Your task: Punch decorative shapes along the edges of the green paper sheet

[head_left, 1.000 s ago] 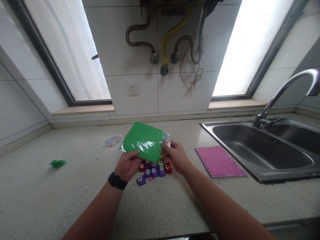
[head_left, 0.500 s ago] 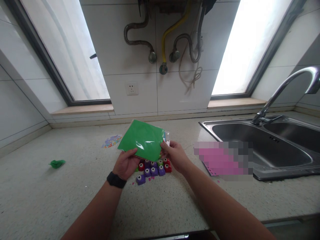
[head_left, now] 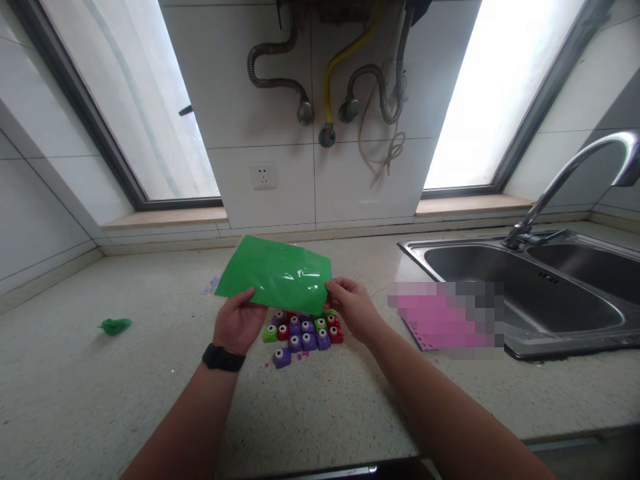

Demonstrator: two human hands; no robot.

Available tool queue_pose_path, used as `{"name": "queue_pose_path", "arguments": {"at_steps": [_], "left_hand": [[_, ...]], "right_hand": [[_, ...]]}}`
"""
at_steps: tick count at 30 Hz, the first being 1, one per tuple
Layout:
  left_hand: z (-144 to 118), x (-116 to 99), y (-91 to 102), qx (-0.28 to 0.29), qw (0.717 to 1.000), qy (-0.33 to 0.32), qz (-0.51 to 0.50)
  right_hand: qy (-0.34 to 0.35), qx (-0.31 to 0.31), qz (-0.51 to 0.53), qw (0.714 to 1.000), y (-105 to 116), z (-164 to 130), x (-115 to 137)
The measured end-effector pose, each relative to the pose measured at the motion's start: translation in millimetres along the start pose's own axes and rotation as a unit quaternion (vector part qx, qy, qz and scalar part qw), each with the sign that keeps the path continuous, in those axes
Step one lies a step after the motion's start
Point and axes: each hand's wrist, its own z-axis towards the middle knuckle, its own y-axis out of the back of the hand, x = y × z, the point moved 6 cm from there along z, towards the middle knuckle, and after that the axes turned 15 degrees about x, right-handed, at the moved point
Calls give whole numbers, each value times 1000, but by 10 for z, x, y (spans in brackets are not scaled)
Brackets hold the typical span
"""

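Note:
A green packet of paper in clear plastic [head_left: 275, 273] is held up over the counter, tilted, with light glinting on its face. My left hand [head_left: 240, 323], with a black band on the wrist, grips its lower left edge, thumb on top. At the right edge, my right hand [head_left: 350, 303] pinches the packet between thumb and fingers. Just below it on the counter stand several small craft punches [head_left: 309, 341] in purple, red and green. The packet hides part of the rear ones. A few pink paper bits [head_left: 303, 355] lie beside the front punches.
Left of me lies a crumpled green piece [head_left: 115, 326]. Small colourful bits [head_left: 210, 287] show partly behind the packet. On the right are a pink, partly blurred flat item [head_left: 435, 323] and a steel sink [head_left: 480, 267] with a tap [head_left: 565, 180].
The packet and my left hand have shifted left, uncovering more punches and covering more colourful bits. The clear flap at the packet's right end no longer shows.

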Motion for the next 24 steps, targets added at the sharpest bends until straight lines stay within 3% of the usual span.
{"name": "queue_pose_path", "arguments": {"at_steps": [7, 13, 18, 24], "left_hand": [[42, -314, 134, -36, 996, -84, 9], [52, -527, 285, -70, 987, -142, 26], [40, -520, 269, -71, 988, -137, 22], [17, -458, 266, -75, 993, -91, 10]], "right_hand": [[37, -87, -4, 996, 380, 80, 122], [6, -157, -63, 986, 778, 208, -62], [-7, -138, -125, 982, 864, 303, -190], [-14, -71, -218, 973, 783, 358, -171]]}}
